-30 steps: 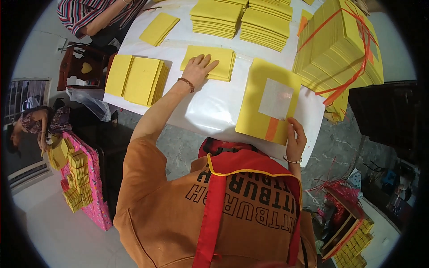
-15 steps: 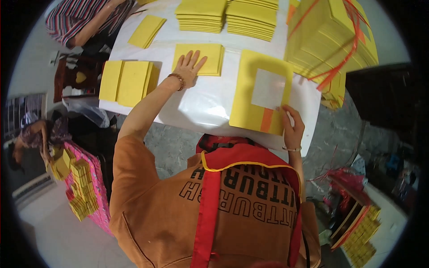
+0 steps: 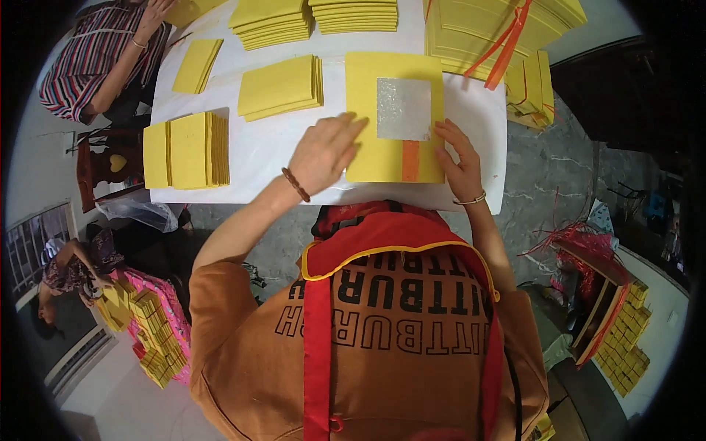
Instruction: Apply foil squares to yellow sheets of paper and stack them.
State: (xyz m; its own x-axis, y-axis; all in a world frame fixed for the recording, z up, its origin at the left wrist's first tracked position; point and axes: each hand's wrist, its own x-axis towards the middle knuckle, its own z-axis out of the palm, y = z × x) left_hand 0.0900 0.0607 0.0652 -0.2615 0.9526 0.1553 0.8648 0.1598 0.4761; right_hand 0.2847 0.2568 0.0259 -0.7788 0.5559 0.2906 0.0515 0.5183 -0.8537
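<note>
Head view: your yellow foil-faced paper (image 3: 388,153) lies flat right of centre in the upper half of the frame, near the table's (image 3: 257,151) lower edge. Its long axis runs almost straight up and down the frame. Its silver square (image 3: 404,109) sits above, and the orange strip (image 3: 410,161) points down to the edge nearest you. Your left hand (image 3: 322,153) is unclenched and a little blurred, fingertips over the paper's left edge. Your right hand (image 3: 460,162) curves loosely at the right edge, thumb apart from the fingers. You cannot tell whether either one grips the paper. Left of it, a folded yellow stack (image 3: 278,87) lies lengthwise across the frame, tilting up to the right; a second folded bundle (image 3: 190,151) sits lower left. Orange-red ribbon (image 3: 507,48) hangs over the large pile (image 3: 465,37), upper right.
</note>
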